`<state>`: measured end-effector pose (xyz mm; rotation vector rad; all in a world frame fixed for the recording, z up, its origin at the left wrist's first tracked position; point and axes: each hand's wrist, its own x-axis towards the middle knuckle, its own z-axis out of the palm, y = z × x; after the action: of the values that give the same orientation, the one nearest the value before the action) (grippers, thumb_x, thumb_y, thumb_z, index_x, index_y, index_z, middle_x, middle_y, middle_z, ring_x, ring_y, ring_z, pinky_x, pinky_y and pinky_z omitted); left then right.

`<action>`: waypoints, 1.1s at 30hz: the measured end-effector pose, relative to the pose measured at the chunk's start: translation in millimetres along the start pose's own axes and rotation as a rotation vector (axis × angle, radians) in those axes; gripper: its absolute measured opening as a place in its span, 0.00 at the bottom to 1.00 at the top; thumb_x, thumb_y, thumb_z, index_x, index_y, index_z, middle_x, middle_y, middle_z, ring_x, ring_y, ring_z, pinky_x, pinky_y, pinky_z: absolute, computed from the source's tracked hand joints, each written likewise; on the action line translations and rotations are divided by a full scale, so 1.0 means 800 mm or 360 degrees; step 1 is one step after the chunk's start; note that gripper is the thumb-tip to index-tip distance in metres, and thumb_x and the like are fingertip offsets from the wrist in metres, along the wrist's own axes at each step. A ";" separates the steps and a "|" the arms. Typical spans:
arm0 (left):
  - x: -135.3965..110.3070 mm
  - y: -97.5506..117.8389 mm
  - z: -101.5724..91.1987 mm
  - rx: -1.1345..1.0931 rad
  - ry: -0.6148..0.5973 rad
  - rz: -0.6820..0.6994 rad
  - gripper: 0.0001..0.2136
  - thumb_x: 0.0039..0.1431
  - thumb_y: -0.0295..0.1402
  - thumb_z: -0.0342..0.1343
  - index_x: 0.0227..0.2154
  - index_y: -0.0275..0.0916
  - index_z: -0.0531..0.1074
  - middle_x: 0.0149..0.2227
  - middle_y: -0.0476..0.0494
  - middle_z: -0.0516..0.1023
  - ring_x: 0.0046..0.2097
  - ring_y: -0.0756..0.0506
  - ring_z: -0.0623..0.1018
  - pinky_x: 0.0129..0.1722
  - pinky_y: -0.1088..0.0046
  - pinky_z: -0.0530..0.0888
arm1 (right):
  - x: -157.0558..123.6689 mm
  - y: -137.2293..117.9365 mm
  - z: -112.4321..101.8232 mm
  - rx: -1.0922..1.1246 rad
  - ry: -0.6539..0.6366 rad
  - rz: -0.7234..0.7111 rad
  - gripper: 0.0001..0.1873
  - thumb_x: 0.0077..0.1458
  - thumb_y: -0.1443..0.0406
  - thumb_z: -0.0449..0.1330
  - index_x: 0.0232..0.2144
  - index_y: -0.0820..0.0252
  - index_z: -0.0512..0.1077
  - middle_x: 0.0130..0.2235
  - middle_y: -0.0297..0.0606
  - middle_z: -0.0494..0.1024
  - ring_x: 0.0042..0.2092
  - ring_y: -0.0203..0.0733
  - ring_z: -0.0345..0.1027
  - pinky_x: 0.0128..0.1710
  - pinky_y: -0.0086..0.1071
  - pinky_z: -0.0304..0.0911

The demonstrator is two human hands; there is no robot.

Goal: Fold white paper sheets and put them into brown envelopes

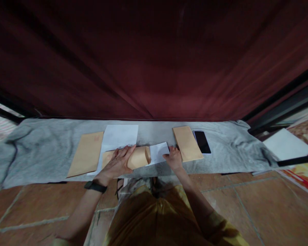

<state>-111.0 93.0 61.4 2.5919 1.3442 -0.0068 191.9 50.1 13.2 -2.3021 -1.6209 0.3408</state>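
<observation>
A brown paper envelope (140, 158) lies lengthwise in front of me, its mouth bulging at the right end. My left hand (120, 160) spans it from above, fingers along the far edge and thumb at the near edge, gripping it. At the mouth is a folded white paper (159, 153); whether its left end is inside the envelope I cannot tell. Its right end is pinched by my right hand (174, 158), thumb toward me. A larger white sheet (120, 135) lies partly under the envelope. A second brown envelope (86, 153) rests to the left of it.
Just right of my right hand lies another brown envelope (187, 143), beside a dark-screened phone (202, 141). All sit on a narrow surface covered with grey cloth (228, 147). A dark red curtain (154, 68) hangs behind it. Tiled floor (236, 205) shows below.
</observation>
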 end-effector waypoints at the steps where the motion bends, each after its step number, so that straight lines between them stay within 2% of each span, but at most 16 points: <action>1: 0.001 -0.001 0.001 -0.0011 -0.0015 -0.0007 0.53 0.49 0.41 0.63 0.73 0.44 0.38 0.70 0.33 0.59 0.71 0.33 0.58 0.69 0.47 0.50 | 0.001 0.002 0.000 0.0040 -0.0021 0.0012 0.17 0.57 0.64 0.64 0.48 0.64 0.72 0.47 0.50 0.78 0.51 0.53 0.71 0.52 0.38 0.64; 6: 0.003 -0.011 0.007 -0.0067 -0.0079 -0.0031 0.54 0.48 0.42 0.63 0.73 0.44 0.37 0.71 0.34 0.56 0.72 0.34 0.56 0.69 0.48 0.51 | 0.004 0.016 -0.001 0.0405 -0.0150 0.0042 0.05 0.57 0.65 0.62 0.37 0.58 0.73 0.41 0.42 0.79 0.45 0.46 0.74 0.46 0.33 0.66; 10: 0.004 -0.012 0.006 -0.0076 -0.0106 -0.0047 0.55 0.47 0.42 0.64 0.73 0.44 0.37 0.72 0.34 0.55 0.72 0.34 0.55 0.69 0.48 0.50 | -0.001 0.022 -0.001 0.0636 -0.0193 0.0078 0.01 0.58 0.66 0.60 0.34 0.56 0.71 0.34 0.35 0.78 0.34 0.41 0.74 0.34 0.29 0.67; 13: 0.004 -0.007 0.000 -0.0082 -0.0137 -0.0090 0.55 0.46 0.41 0.64 0.73 0.43 0.38 0.72 0.33 0.55 0.72 0.33 0.56 0.69 0.49 0.50 | -0.011 0.027 -0.001 0.0784 -0.0228 0.0092 0.04 0.60 0.65 0.55 0.36 0.55 0.69 0.29 0.32 0.76 0.26 0.38 0.71 0.25 0.27 0.65; 15: 0.004 -0.004 -0.003 -0.0082 -0.0167 -0.0119 0.55 0.46 0.41 0.64 0.73 0.43 0.38 0.72 0.32 0.55 0.72 0.33 0.55 0.69 0.48 0.50 | -0.019 0.032 -0.001 0.0990 -0.0188 0.0112 0.06 0.60 0.62 0.53 0.38 0.56 0.68 0.30 0.32 0.75 0.25 0.38 0.71 0.22 0.28 0.65; 19: 0.004 -0.005 -0.001 -0.0072 -0.0163 -0.0101 0.54 0.46 0.41 0.63 0.73 0.43 0.38 0.72 0.32 0.54 0.73 0.33 0.54 0.69 0.48 0.50 | -0.030 0.047 -0.005 0.1352 0.0020 0.0176 0.15 0.57 0.54 0.56 0.40 0.58 0.69 0.36 0.37 0.76 0.26 0.39 0.72 0.23 0.30 0.70; 23: 0.003 -0.007 0.004 -0.0064 -0.0105 -0.0052 0.55 0.46 0.41 0.64 0.73 0.44 0.38 0.71 0.32 0.56 0.72 0.32 0.56 0.69 0.47 0.50 | -0.036 0.059 -0.012 0.1511 0.0069 0.0223 0.20 0.56 0.50 0.56 0.42 0.58 0.69 0.40 0.41 0.77 0.29 0.40 0.73 0.27 0.34 0.74; 28: 0.002 -0.002 0.003 -0.0029 -0.0023 -0.0030 0.54 0.47 0.40 0.65 0.73 0.45 0.39 0.70 0.32 0.57 0.71 0.32 0.57 0.69 0.44 0.50 | -0.042 0.059 -0.014 0.1843 -0.0071 0.0297 0.22 0.51 0.50 0.61 0.43 0.58 0.71 0.35 0.37 0.78 0.26 0.39 0.72 0.25 0.34 0.75; 33: 0.002 0.003 0.003 0.0015 -0.0023 -0.0031 0.54 0.48 0.39 0.65 0.73 0.45 0.38 0.71 0.31 0.56 0.72 0.31 0.55 0.69 0.42 0.49 | -0.046 0.056 -0.008 0.1801 -0.0212 0.0262 0.20 0.48 0.48 0.64 0.34 0.57 0.72 0.29 0.32 0.76 0.24 0.38 0.71 0.23 0.33 0.73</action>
<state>-107.7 92.7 59.2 2.5818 1.3676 -0.0351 221.1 0.5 3.1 -1.5108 -0.8603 1.1171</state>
